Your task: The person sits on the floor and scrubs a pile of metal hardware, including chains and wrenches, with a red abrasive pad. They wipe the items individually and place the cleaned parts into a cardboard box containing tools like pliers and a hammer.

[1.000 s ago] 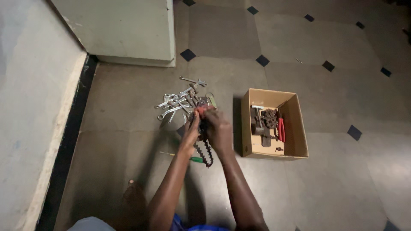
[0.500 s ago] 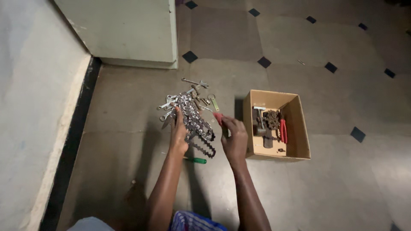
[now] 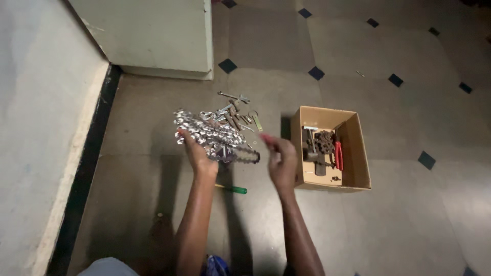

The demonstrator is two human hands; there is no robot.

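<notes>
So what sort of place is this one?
Probably a workshop or storeroom floor: a tiled floor, a heap of metal spanners by the left hand, and a cardboard box of rusty tools.

floor (image 3: 409, 220): grey tiles, small dark diamonds | wall (image 3: 36, 128): pale, black skirting | cabinet (image 3: 153, 36): pale green

A single head-worn view is aimed steeply down from above at the grey tiled floor (image 3: 409, 225), with the pale wall (image 3: 36, 128) seen at nine o'clock.
</notes>
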